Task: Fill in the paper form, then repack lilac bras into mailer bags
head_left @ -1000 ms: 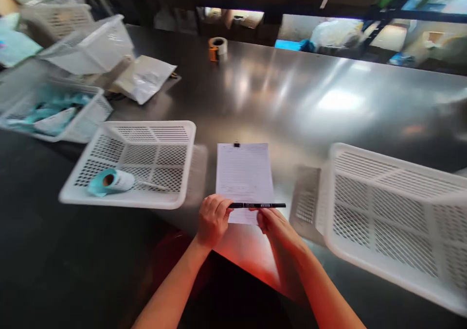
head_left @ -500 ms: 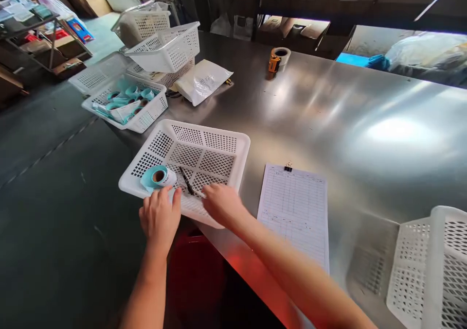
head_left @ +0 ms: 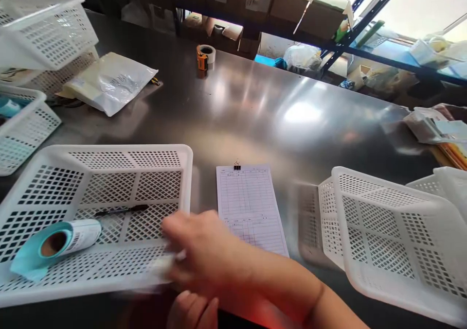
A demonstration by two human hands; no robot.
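Note:
My right hand (head_left: 199, 241) is at the near right corner of a white plastic basket (head_left: 186, 173). Its fingers look curled closed and are smeared by motion; a pale blur lies by them, and I cannot make out what they hold. Low at the bottom edge is my left hand (head_left: 193, 310), fingers bent closed and partly cut off, their contents hidden. Inside the basket lie a teal-backed label roll (head_left: 78, 236) on its side and a black pen (head_left: 126, 210). Right of the basket, a printed form (head_left: 248, 198) with a black binder clip (head_left: 237, 166) is partly covered by my right forearm.
Another white basket (head_left: 386, 198) stands at the right on the metal table (head_left: 255, 129). A plastic-wrapped packet (head_left: 113, 81) and stacked baskets (head_left: 54, 32) are at the left. An orange tape measure (head_left: 202, 59) and tape roll (head_left: 208, 53) sit at the back, before cardboard boxes (head_left: 255, 1).
The view has swung right, bringing the basket lower left and more of the right-hand basket into sight. My left hand has left the label roll's side and dropped low. The pen lies turned sideways.

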